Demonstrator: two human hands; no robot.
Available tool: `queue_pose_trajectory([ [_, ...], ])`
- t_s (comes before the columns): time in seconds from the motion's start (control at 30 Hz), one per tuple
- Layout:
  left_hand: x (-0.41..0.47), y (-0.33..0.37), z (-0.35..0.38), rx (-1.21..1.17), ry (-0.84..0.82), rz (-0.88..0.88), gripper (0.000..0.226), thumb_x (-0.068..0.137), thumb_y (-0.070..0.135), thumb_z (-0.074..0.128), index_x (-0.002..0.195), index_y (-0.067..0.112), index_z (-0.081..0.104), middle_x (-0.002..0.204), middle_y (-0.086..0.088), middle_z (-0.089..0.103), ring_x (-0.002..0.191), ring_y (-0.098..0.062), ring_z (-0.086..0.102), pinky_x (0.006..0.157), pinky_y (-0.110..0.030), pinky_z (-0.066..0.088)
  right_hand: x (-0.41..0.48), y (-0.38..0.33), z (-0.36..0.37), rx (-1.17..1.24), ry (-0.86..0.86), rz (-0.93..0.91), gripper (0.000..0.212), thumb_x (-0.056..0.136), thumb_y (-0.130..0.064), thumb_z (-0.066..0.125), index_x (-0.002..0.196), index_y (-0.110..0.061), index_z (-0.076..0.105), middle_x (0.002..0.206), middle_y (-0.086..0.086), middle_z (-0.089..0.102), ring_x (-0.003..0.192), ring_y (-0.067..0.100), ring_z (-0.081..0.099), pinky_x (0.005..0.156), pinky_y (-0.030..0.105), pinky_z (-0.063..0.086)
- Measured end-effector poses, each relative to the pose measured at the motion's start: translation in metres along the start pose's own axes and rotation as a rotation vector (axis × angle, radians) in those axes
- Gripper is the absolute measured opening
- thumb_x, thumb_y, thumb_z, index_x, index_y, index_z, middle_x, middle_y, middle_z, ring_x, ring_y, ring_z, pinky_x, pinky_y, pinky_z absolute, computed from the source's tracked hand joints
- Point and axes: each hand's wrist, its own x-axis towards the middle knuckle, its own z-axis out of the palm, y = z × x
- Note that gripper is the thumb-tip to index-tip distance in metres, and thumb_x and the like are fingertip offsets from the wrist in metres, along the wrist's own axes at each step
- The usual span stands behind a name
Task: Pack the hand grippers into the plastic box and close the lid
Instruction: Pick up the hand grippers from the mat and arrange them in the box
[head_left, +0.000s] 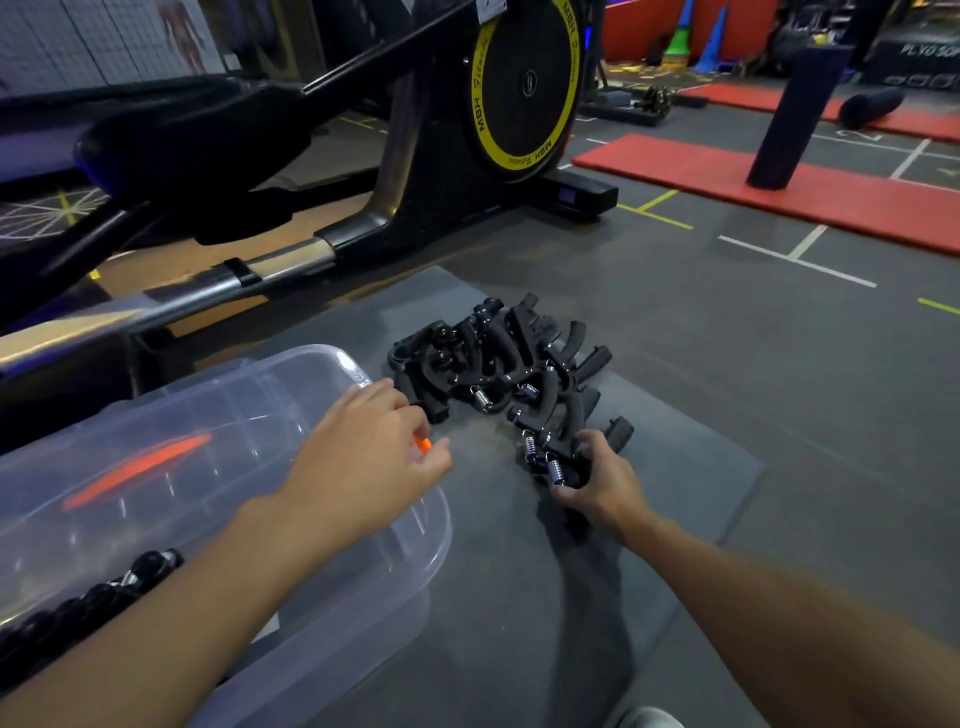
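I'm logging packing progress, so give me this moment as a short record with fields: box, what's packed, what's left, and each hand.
box: clear plastic box, on the grey mat, left of the pile
packed: a few black grippers visible at the box's near end
unpacked: pile of hand grippers on the mat
left hand: over the box's far corner, fingers by an orange clip
right hand: closed on grippers at the pile's near edge
lid: cannot tell

— How do my hands sit?
— My left hand (363, 447) reaches forward, palm down, fingers loosely curled and parted. My right hand (597, 486) is lower, fingers wrapped closed in a grip, forearm stretched out bare.
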Motion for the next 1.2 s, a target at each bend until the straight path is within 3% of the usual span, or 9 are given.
queue_pose_trajectory([
  [0.17, -0.005, 0.004, -0.005, 0.017, -0.044, -0.024, 0.031, 0.094, 0.048, 0.042, 0.095, 0.028, 0.067, 0.104, 0.01, 0.059, 0.121, -0.01, 0.046, 0.118, -0.041, 0.014, -0.013, -0.04, -0.02, 0.212, 0.133, -0.026, 0.039, 0.07, -0.019, 0.082, 0.103, -0.016, 0.061, 0.09, -0.003, 0.063, 0.087, 0.018, 0.062, 0.066, 0.015, 0.042],
  [0.3, -0.009, 0.009, -0.023, -0.04, 0.084, 0.012, 0.025, 0.093, 0.041, 0.051, 0.115, 0.03, 0.059, 0.112, 0.011, 0.06, 0.11, -0.014, 0.055, 0.109, -0.037, 0.019, -0.03, -0.096, -0.042, 0.447, 0.104, -0.153, 0.042, 0.074, -0.013, 0.081, 0.109, -0.016, 0.058, 0.103, -0.003, 0.063, 0.089, 0.007, 0.06, 0.066, 0.003, 0.043],
  [0.33, -0.009, 0.008, -0.031, -0.052, 0.124, 0.018, 0.028, 0.092, 0.039, 0.055, 0.118, 0.03, 0.058, 0.112, 0.01, 0.061, 0.109, -0.016, 0.057, 0.108, -0.039, 0.023, -0.035, -0.112, -0.048, 0.479, 0.092, -0.196, 0.045, 0.074, -0.013, 0.082, 0.11, -0.017, 0.057, 0.105, -0.005, 0.062, 0.095, 0.008, 0.06, 0.072, 0.004, 0.044],
  [0.47, -0.013, -0.003, -0.071, -0.191, 0.275, 0.041, 0.042, 0.086, 0.029, 0.068, 0.126, 0.027, 0.057, 0.115, 0.006, 0.063, 0.107, -0.015, 0.061, 0.101, -0.044, 0.042, -0.063, -0.17, -0.07, 0.543, -0.022, -0.358, 0.053, 0.07, -0.017, 0.085, 0.109, -0.035, 0.053, 0.112, -0.01, 0.064, 0.099, 0.009, 0.062, 0.096, 0.039, 0.051],
  [0.57, -0.025, -0.017, -0.1, -0.292, 0.311, 0.067, 0.047, 0.084, 0.023, 0.071, 0.127, 0.032, 0.056, 0.116, 0.012, 0.061, 0.106, -0.006, 0.058, 0.097, -0.042, 0.047, -0.086, -0.203, -0.077, 0.555, -0.144, -0.438, 0.058, 0.068, -0.022, 0.086, 0.112, -0.04, 0.052, 0.112, -0.008, 0.068, 0.095, 0.011, 0.065, 0.091, 0.035, 0.053],
  [0.67, -0.043, -0.036, -0.12, -0.35, 0.316, 0.084, 0.044, 0.084, 0.019, 0.073, 0.122, 0.034, 0.06, 0.11, 0.017, 0.063, 0.101, -0.002, 0.059, 0.094, -0.036, 0.05, -0.104, -0.225, -0.073, 0.607, -0.281, -0.482, 0.058, 0.072, -0.012, 0.083, 0.115, -0.035, 0.052, 0.108, -0.006, 0.071, 0.083, 0.006, 0.066, 0.079, 0.028, 0.054],
  [0.87, -0.084, -0.069, -0.135, -0.375, 0.286, 0.094, 0.038, 0.084, 0.009, 0.073, 0.116, 0.028, 0.066, 0.099, 0.015, 0.067, 0.093, -0.001, 0.062, 0.085, -0.016, 0.047, -0.124, -0.254, -0.05, 0.749, -0.53, -0.432, 0.054, 0.072, -0.012, 0.073, 0.121, -0.019, 0.052, 0.112, 0.01, 0.07, 0.078, 0.021, 0.064, 0.079, 0.037, 0.054],
  [1.07, -0.114, -0.096, -0.125, -0.373, 0.26, 0.099, 0.031, 0.083, 0.012, 0.076, 0.111, 0.023, 0.07, 0.095, 0.012, 0.066, 0.087, -0.008, 0.063, 0.082, -0.029, 0.052, -0.123, -0.271, -0.016, 0.91, -0.577, -0.291, 0.027, 0.09, -0.007, 0.063, 0.115, -0.014, 0.056, 0.085, 0.011, 0.069, 0.072, 0.029, 0.059, 0.071, 0.037, 0.054],
  [1.2, -0.124, -0.112, -0.109, -0.363, 0.28, 0.084, 0.021, 0.083, 0.019, 0.075, 0.103, 0.022, 0.07, 0.088, 0.01, 0.067, 0.079, -0.007, 0.061, 0.074, -0.029, 0.051, -0.118, -0.274, 0.01, 0.872, -0.56, -0.2, 0.025, 0.095, -0.011, 0.058, 0.119, -0.014, 0.053, 0.089, 0.016, 0.064, 0.072, 0.029, 0.063, 0.071, 0.041, 0.056],
])
